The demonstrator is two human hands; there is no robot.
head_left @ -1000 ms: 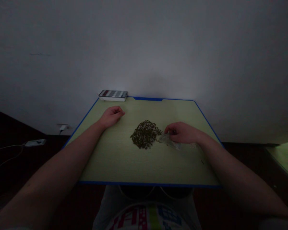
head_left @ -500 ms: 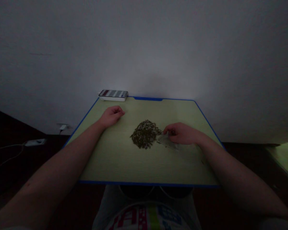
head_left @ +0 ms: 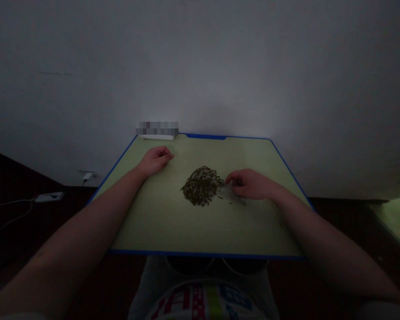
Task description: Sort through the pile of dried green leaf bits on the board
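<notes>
"Pile of small dark bits (head_left: 200,187): where was it?"

"On the table (head_left: 173,229), heaped loosely. To the pile's left and beyond it, the left hand (head_left: 155,161) lay curled; I couldn't tell whether it was fully closed."

"And to the pile's right?"

"Just beside it, a clear piece (head_left: 234,196), too dim to show contact, then the right hand (head_left: 250,184), its fingers pinching that piece."

"How was the piece best handled?"

"Edge low, pressure light, I judged; loose bits probably scattered easily."

No text can be read (the shirt print (head_left: 197,302) is too dim).
</notes>
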